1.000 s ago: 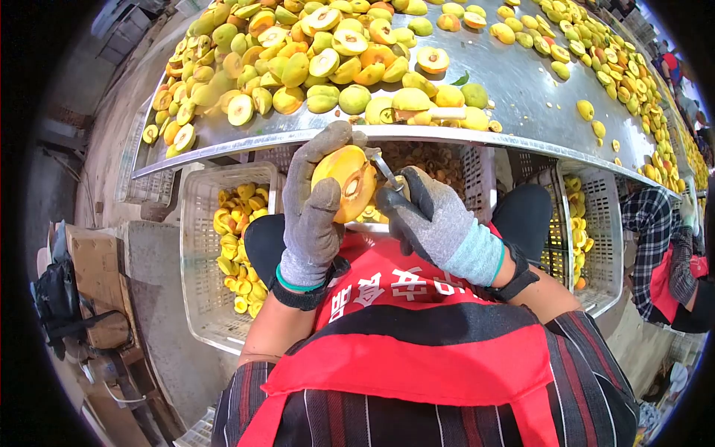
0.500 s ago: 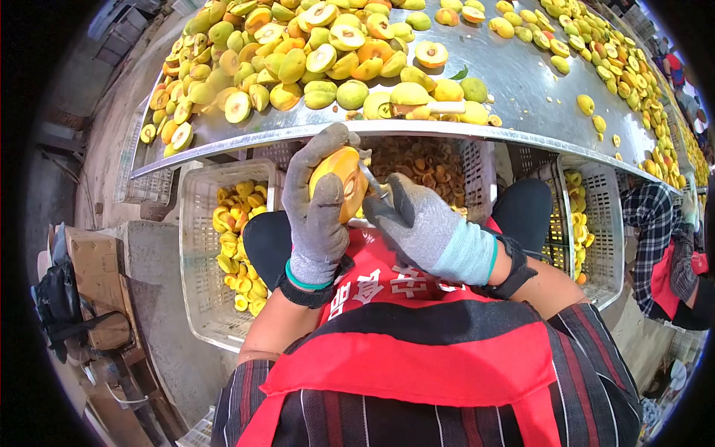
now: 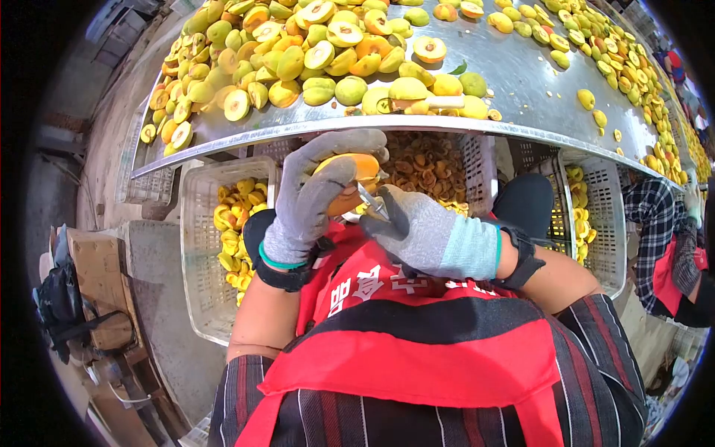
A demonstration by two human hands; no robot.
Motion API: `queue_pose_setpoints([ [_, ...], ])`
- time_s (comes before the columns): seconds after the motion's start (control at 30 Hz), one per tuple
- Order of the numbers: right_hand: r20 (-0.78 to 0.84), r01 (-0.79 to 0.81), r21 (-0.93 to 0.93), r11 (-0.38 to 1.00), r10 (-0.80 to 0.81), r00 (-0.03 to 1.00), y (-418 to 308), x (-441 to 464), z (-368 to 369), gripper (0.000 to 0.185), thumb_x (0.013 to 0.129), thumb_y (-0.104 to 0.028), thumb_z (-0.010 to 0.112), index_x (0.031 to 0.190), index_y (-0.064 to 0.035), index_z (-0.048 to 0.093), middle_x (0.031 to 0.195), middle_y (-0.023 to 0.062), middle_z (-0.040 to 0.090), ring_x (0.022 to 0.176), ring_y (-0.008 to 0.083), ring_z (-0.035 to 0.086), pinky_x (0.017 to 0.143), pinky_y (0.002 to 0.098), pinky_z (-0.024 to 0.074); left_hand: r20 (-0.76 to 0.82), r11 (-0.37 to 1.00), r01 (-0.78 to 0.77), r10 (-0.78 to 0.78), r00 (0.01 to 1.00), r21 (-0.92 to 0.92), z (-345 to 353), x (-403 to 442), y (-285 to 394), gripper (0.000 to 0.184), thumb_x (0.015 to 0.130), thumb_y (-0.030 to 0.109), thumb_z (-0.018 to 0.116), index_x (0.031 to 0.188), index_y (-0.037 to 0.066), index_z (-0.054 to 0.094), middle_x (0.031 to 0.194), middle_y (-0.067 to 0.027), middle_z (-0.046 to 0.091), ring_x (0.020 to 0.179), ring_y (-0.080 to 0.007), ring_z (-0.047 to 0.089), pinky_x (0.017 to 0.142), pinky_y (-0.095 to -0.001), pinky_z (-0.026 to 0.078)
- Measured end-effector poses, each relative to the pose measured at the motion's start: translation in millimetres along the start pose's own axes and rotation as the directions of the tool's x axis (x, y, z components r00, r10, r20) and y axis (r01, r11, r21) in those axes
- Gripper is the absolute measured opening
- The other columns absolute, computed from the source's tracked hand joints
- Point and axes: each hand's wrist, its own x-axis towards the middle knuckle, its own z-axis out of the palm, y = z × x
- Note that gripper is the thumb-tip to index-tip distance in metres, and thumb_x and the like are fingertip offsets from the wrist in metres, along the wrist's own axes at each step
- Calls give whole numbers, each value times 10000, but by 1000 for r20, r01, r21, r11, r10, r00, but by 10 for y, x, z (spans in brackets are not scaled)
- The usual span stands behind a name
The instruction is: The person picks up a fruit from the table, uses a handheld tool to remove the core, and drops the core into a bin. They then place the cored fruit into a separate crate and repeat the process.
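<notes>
A yellow-orange peach [image 3: 363,165] is gripped in my gloved left hand [image 3: 309,197], fingers curled over its top and thumb on the near side. My right hand [image 3: 421,227], also gloved, is closed on a small metal tool [image 3: 365,197]. The tool's tip is at the peach's lower side, where fingers partly hide the contact. Whether it is a knife or a pitting tool I cannot tell. Just beyond both hands runs the edge of a metal table [image 3: 514,86], with a heap of whole and halved peaches [image 3: 290,63] on it.
A pale-handled tool [image 3: 445,102] lies by the table edge among peaches. A white crate [image 3: 195,253] at left holds yellow peach pieces [image 3: 237,238]. Brown scraps [image 3: 428,160] fill a container under the table. Another crate [image 3: 607,231] and a co-worker's plaid sleeve [image 3: 644,216] are at right.
My left hand has turned and shifted slightly left, tipping the peach so its cut face points more downward. My right hand has moved a little lower, still holding the tool against it.
</notes>
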Motion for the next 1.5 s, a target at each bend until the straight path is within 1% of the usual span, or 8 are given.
queue_pose_setpoints([
  [0.27, 126, -84, 198, 977, 59, 990, 100, 30, 33, 249, 837, -243, 510, 937, -15, 518, 751, 211, 581, 684, 357, 591, 596, 426, 467, -57, 999, -48, 49, 997, 12, 82, -13, -124, 312, 843, 169, 518, 1060, -47, 580, 1015, -117, 620, 882, -156, 587, 777, -276, 471],
  [0.47, -79, 381, -603, 701, -528, 845, 541, 195, 167, 253, 838, -292, 532, 842, -39, 540, 624, 138, 548, 578, 264, 577, 537, 360, 469, 1, 958, 157, -162, 987, -239, 53, 50, -281, 317, 876, 190, 509, 1076, -47, 573, 995, -125, 622, 895, -155, 588, 795, -277, 472],
  [0.57, 278, -227, 474, 851, 100, 955, 103, 33, -19, 271, 876, -316, 513, 809, -54, 533, 572, 28, 508, 450, 100, 493, 408, 261, 397, 36, 980, 110, -105, 994, -166, 33, 46, -298, 336, 878, 201, 515, 1091, -54, 561, 977, -134, 625, 893, -165, 594, 783, -279, 479],
  [0.67, 200, 193, 420, 887, -297, 934, 188, 38, -49, 252, 906, -284, 478, 829, -60, 564, 499, -5, 468, 394, 87, 450, 372, 250, 368, 70, 944, 75, -55, 996, -320, 65, 69, -235, 361, 868, 215, 522, 1103, -57, 551, 975, -151, 623, 895, -189, 601, 790, -303, 487],
  [0.7, 346, -233, 627, 743, 2, 938, 85, 31, -69, 242, 915, -270, 472, 878, -56, 579, 514, -7, 478, 399, 69, 443, 371, 224, 355, 122, 935, 102, -64, 991, -338, 21, 86, -225, 385, 863, 229, 519, 1126, -52, 532, 1007, -176, 608, 903, -219, 603, 808, -332, 490],
  [1.03, 349, -307, 915, 263, -132, 928, 169, -29, -10, 248, 910, -237, 487, 959, -4, 557, 585, -11, 455, 455, 55, 408, 405, 207, 322, -110, 751, -67, -8, 994, -657, 311, 68, -397, 427, 859, 229, 509, 1201, -20, 446, 1060, -211, 566, 923, -327, 596, 819, -400, 493],
  [1.27, 176, -128, 853, 506, -47, 983, 231, -109, -17, 271, 931, -243, 434, 969, 2, 543, 572, 26, 464, 408, 87, 431, 371, 204, 342, -415, 635, -139, -309, 856, -760, 122, 100, -409, 452, 880, 384, 479, 1190, 56, 466, 1109, -154, 570, 943, -298, 593, 738, -442, 525],
  [1.5, 288, -287, 955, -69, -4, 958, 680, -77, -377, 527, 908, -503, 355, 977, -23, 561, 512, 43, 450, 353, 129, 396, 334, 241, 317, -484, 803, -218, -98, 870, -555, -686, -267, -312, 565, 869, 523, 411, 1150, 44, 514, 1040, -163, 591, 922, -337, 592, 755, -410, 515],
])
